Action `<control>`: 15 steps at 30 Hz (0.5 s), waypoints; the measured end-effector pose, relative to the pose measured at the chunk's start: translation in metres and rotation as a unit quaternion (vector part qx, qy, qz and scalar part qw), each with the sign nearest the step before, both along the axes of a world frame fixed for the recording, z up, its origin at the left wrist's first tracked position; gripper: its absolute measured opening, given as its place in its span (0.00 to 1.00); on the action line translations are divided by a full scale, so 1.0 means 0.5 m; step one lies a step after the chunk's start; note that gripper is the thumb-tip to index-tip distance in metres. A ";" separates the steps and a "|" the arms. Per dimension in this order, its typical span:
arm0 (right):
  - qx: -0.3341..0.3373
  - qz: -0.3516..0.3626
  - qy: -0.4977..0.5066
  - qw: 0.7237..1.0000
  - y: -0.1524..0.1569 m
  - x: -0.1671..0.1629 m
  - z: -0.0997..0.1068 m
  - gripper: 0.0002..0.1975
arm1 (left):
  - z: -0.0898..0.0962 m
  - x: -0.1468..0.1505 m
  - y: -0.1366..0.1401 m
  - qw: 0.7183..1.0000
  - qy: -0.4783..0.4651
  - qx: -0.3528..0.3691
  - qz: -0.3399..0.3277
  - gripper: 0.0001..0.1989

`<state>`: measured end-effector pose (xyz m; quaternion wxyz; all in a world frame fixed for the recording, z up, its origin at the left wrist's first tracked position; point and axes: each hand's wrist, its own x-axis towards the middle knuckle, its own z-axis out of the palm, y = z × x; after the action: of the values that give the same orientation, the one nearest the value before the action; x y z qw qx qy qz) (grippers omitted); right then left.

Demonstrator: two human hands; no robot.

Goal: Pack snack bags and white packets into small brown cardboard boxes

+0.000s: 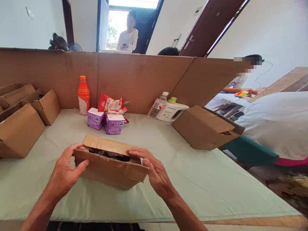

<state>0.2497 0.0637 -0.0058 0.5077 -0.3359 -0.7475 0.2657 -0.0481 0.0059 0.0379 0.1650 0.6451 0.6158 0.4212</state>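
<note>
A small cardboard box (pixel 112 170) sits in front of me on the table, its top partly open. Something dark inside shows through the gap, too shadowed to name. My left hand (pixel 66 168) grips the box's left end, thumb on the near wall and fingers behind. At the right end my right hand (pixel 155 171) holds the corner, its fingers over the far flap (pixel 108 144). Just beyond the box stand two purple cartons (pixel 114 124) with white tops, and a red snack bag (pixel 112 104) lies behind them.
An orange bottle (pixel 83 96), a clear bottle (pixel 157 106) and a white jug (pixel 171 111) stand by the cardboard partition (pixel 137 83). Cardboard boxes (pixel 22 131) crowd the left; another box (pixel 204 128) is at right. People are beyond the partition and at the right.
</note>
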 end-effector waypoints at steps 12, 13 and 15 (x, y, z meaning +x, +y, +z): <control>-0.018 0.026 -0.079 0.996 0.010 0.021 -0.016 0.28 | -0.023 -0.007 0.019 0.996 0.074 -0.009 -0.050 0.19; -0.007 0.044 -0.116 0.992 0.013 0.024 -0.009 0.29 | -0.024 -0.007 0.020 0.996 0.079 -0.011 -0.049 0.19; 0.005 0.068 -0.180 0.981 0.019 0.030 0.005 0.28 | -0.029 -0.007 0.020 0.996 0.084 -0.002 -0.040 0.21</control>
<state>0.2647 0.0732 -0.0033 0.3471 -0.3241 -0.8493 0.2305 -0.0517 0.0160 0.0236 0.1303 0.7022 0.6019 0.3573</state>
